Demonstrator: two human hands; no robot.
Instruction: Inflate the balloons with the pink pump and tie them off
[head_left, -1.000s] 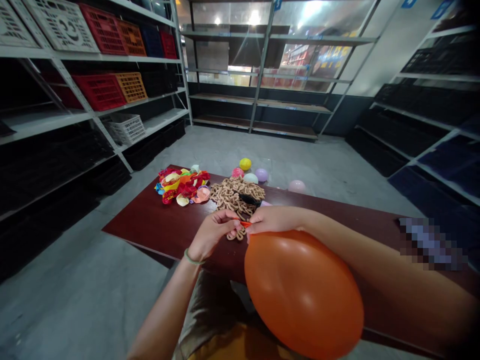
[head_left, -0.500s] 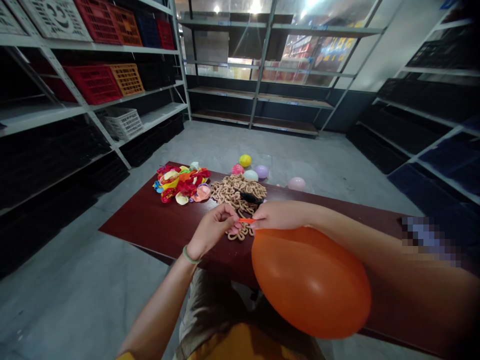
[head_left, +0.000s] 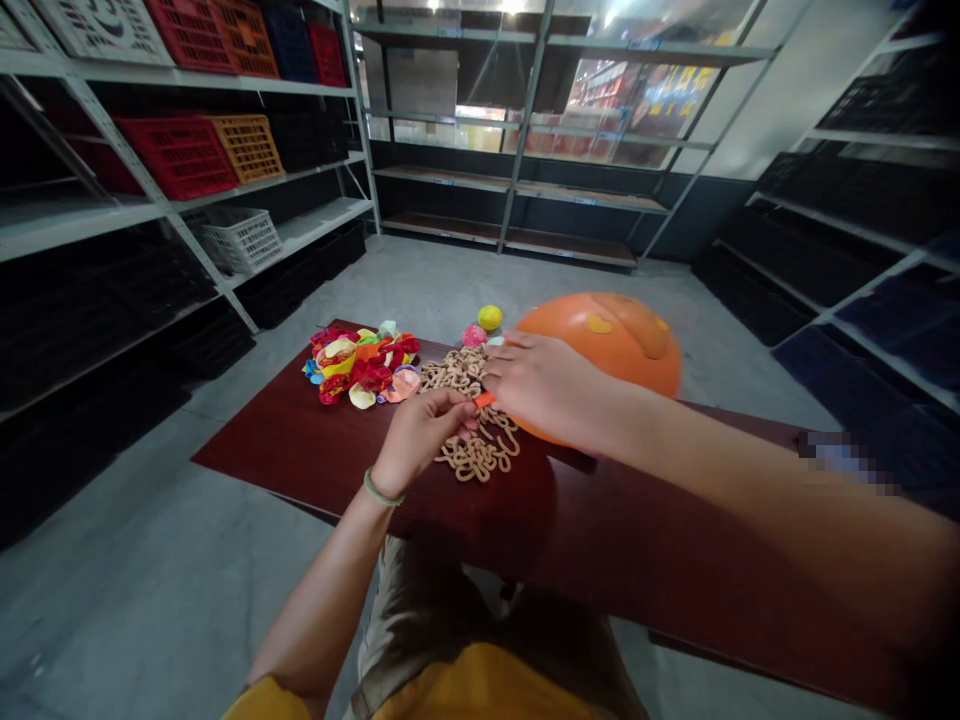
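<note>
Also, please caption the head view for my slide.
Left hand pinches the neck of an orange balloon, right hand close by; tan coils, limp balloons on the table.

Illumination is dim overall. The brightest area is the rear window [head_left: 600,90], with white glare along the upper edge. Lower black crates [head_left: 206,342] fall into deep shadow. Wide-angle distortion slants the side shelves [head_left: 319,222]. Pixelation masks a patch at the right of the table [head_left: 262,430].

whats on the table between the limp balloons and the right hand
The head view shows beige coils there, between the limp balloons and right hand, left hand partly in front.
</note>
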